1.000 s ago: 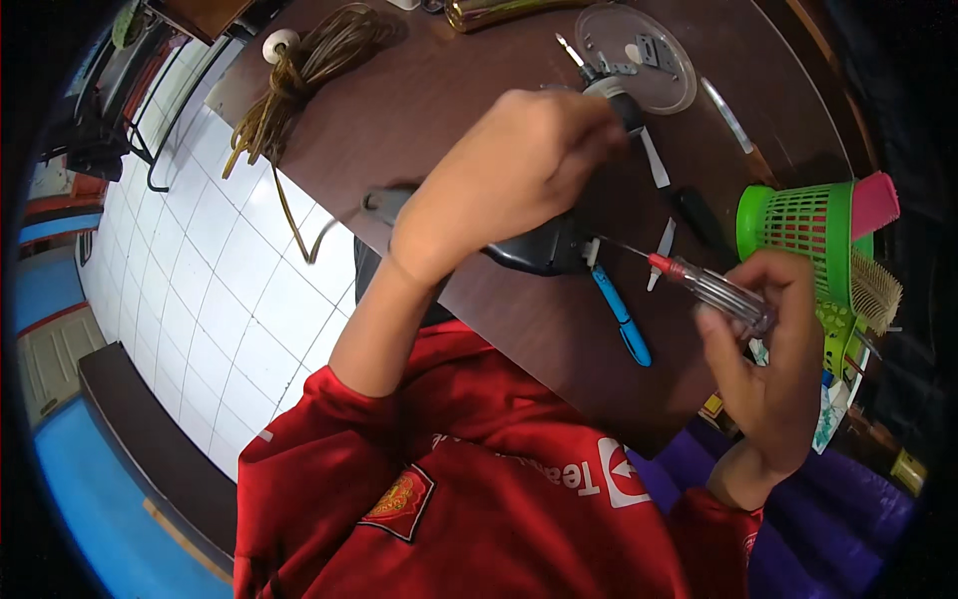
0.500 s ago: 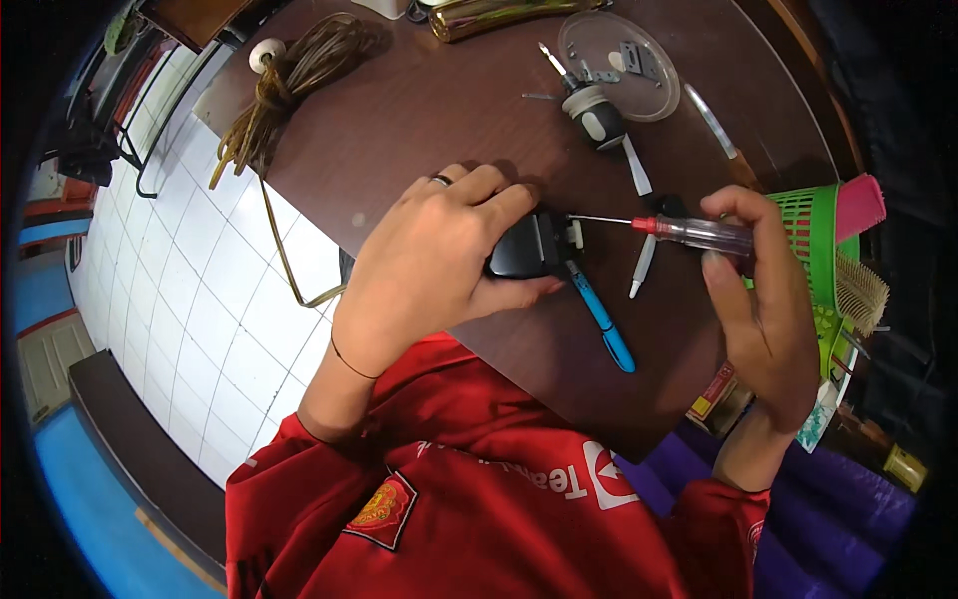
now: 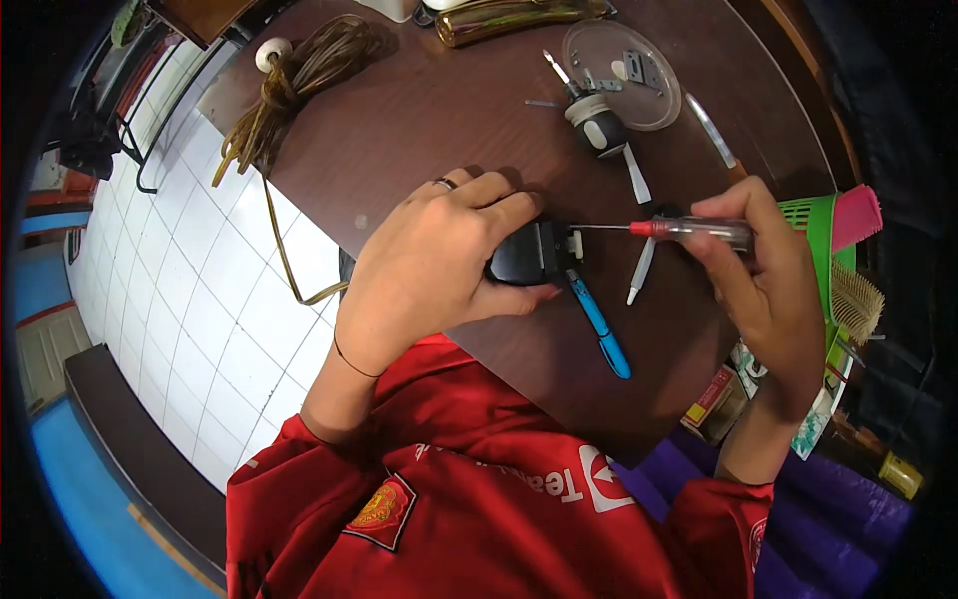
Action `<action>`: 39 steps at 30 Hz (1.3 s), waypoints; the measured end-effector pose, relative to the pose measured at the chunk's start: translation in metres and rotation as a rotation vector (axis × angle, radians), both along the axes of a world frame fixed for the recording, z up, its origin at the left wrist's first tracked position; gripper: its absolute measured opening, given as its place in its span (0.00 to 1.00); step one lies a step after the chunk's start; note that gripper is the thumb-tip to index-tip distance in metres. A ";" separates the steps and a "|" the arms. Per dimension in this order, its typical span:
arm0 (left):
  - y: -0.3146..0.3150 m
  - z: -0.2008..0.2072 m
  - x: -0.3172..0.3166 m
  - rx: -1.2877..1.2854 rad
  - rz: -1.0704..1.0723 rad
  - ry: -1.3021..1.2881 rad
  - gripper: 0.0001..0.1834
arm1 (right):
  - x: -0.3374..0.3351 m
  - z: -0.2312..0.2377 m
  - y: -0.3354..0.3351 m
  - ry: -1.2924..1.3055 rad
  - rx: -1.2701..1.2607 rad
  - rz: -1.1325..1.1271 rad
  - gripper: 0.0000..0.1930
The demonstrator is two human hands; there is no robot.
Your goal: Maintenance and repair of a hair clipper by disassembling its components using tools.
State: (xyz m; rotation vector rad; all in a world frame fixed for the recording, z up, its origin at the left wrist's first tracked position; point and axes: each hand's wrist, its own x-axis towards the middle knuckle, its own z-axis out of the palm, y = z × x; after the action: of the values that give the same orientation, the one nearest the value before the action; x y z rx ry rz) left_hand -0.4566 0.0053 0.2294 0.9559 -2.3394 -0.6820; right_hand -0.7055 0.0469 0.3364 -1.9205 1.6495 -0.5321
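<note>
Screwdriver (image 3: 689, 231) tip now at black device (image 3: 529, 255)

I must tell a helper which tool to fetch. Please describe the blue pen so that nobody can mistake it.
On the brown table, find the black device under the left hand. The blue pen lies slanted just right of it, the only blue tool there.

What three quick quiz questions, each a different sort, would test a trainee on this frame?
1. True or false: the left hand grips the black device.
2. Which hand holds the screwdriver?
3. The blue pen lies: A) in the clear dish B) on the table beside the device C) in the green basket

Key: 1 true; 2 the right hand; 3 B.
</note>
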 end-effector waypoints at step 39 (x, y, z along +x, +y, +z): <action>-0.004 0.004 0.002 -0.058 -0.215 -0.173 0.35 | -0.007 0.004 -0.017 0.134 0.064 0.384 0.13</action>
State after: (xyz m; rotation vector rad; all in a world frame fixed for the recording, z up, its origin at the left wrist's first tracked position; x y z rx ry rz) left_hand -0.4542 0.0016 0.2331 0.7724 -2.6267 -0.6307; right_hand -0.7122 0.0298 0.3405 -2.1911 1.3058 -0.1993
